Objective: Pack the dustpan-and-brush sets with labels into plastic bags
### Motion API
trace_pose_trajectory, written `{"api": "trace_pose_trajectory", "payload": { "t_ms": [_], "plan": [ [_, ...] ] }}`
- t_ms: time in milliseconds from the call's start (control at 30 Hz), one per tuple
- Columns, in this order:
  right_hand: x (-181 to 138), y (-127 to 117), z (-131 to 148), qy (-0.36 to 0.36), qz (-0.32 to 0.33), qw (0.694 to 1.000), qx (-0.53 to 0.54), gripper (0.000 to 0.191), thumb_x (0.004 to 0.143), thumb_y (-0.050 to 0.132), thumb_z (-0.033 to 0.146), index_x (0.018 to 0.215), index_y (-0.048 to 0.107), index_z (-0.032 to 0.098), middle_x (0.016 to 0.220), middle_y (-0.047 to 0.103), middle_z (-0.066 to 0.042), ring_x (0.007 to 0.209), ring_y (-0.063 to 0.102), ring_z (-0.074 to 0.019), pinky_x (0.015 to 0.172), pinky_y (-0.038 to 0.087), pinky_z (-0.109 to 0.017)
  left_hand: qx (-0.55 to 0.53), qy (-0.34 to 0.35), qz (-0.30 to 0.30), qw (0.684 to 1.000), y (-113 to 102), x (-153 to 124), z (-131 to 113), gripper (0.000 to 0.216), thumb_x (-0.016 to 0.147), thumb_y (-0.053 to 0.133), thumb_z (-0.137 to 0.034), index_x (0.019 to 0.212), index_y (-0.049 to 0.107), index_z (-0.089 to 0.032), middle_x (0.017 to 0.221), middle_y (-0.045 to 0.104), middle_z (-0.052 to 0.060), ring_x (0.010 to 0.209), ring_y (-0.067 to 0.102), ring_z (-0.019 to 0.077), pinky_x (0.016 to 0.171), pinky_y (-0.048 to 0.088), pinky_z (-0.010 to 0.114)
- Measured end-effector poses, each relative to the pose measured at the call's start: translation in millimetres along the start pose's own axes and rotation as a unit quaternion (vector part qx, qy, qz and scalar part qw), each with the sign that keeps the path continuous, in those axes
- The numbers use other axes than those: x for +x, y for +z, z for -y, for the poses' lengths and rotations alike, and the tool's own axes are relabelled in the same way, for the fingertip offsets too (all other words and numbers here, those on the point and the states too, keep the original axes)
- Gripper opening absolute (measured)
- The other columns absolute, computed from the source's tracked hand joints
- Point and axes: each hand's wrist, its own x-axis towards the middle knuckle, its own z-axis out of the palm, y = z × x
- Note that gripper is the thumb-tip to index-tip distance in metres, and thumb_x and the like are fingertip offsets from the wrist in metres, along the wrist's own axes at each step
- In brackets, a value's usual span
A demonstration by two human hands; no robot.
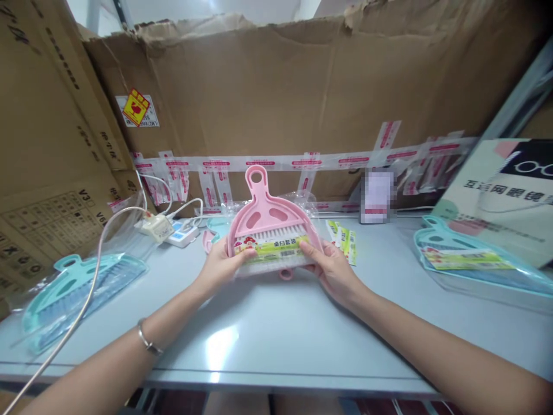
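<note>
A pink mini dustpan with a brush nested in it is held upright above the grey table, handle loop pointing up. A green and yellow paper label lies across its lower edge. My left hand grips the pan's left lower corner, thumb on the label. My right hand grips the right lower corner, thumb pressed on the label's right end. Both hands are closed on the set.
Bagged teal dustpan sets lie at the left and right. Spare labels sit behind my right hand. A white power strip with cables is at back left. Cardboard walls enclose the table.
</note>
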Motion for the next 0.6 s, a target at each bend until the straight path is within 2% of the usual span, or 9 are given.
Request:
{"api": "trace_pose_trajectory", "payload": {
  "t_ms": [167,300,433,600],
  "plan": [
    [-2,-4,8,-0.012,0.054,0.994,-0.091,0.047,0.073,0.063,0.06,0.091,0.055,0.017,0.074,0.071,-0.006,0.058,0.067,-0.0187,0.053,0.055,-0.032,-0.014,0.04,0.015,0.999,-5,-7,0,0.054,0.07,0.07,-0.041,0.115,0.055,-0.015,0.112,0.067,0.01,0.102,0.064,0.0257,0.086,0.053,0.037],
    [-3,-7,7,-0.018,0.078,0.987,-0.139,0.046,0.077,0.058,0.061,0.093,0.047,0.019,0.068,0.069,-0.002,0.046,0.062,-0.0137,0.041,0.046,-0.024,0.003,0.04,0.027,0.999,-8,-10,-2,0.053,0.07,0.07,-0.04,0.115,0.056,-0.014,0.112,0.067,0.011,0.102,0.063,0.0268,0.086,0.053,0.039],
    [-3,-8,1,-0.022,0.055,0.982,-0.177,0.046,0.076,0.057,0.061,0.093,0.044,0.02,0.062,0.064,0.003,0.036,0.054,-0.0094,0.033,0.036,-0.019,0.005,0.024,0.042,0.999,-8,-10,-2,0.052,0.07,0.069,-0.04,0.113,0.057,-0.014,0.11,0.068,0.012,0.1,0.064,0.0266,0.083,0.054,0.037],
    [-6,-1,-1,-0.041,-0.002,0.984,-0.175,0.047,0.074,0.057,0.063,0.088,0.044,0.021,0.064,0.063,0.002,0.038,0.054,-0.0097,0.032,0.039,-0.02,-0.003,0.014,0.048,0.999,-5,-11,-6,0.049,0.068,0.071,-0.039,0.109,0.055,-0.017,0.101,0.07,0.008,0.093,0.066,0.0226,0.078,0.055,0.032]
  ]
}}
